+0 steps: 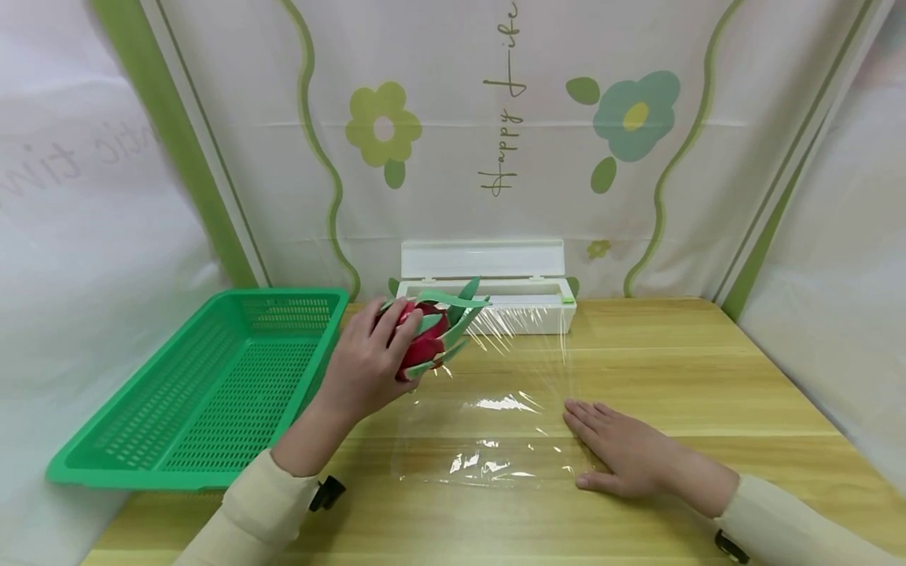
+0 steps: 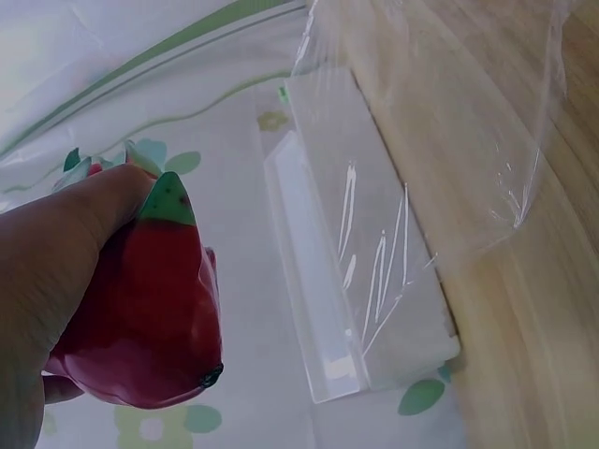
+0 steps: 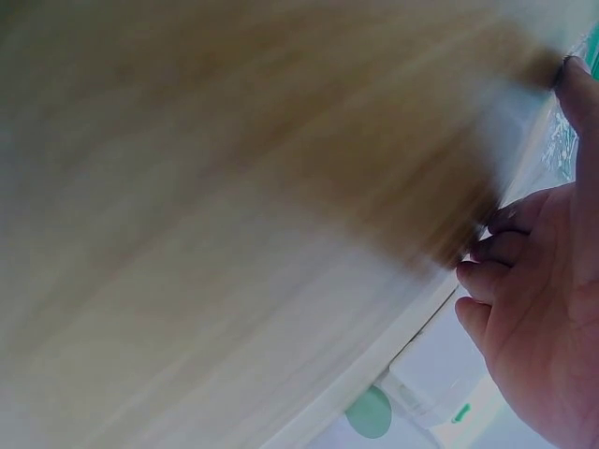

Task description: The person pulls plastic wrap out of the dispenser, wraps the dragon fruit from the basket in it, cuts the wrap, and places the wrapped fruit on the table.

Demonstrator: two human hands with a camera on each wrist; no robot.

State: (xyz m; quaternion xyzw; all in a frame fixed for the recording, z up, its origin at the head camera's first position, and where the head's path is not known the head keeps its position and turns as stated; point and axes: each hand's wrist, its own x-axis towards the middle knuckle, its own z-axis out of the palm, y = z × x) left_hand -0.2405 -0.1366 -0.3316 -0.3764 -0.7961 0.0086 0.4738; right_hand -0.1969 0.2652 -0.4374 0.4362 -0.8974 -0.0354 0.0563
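Observation:
A red dragon fruit with green scales is gripped in my left hand, held up in front of the white cling film box. In the left wrist view the thumb and fingers curl round the dragon fruit. A sheet of clear cling film runs from the box toward me and lies over the wooden table. My right hand rests on the table with fingers straight, its fingertips at the film's right edge. In the right wrist view, the right hand has its fingertips touching the table.
A green perforated plastic basket stands at the left of the wooden table. The box's lid is raised at the back. A white curtain with flower prints hangs behind, and fabric walls flank both sides.

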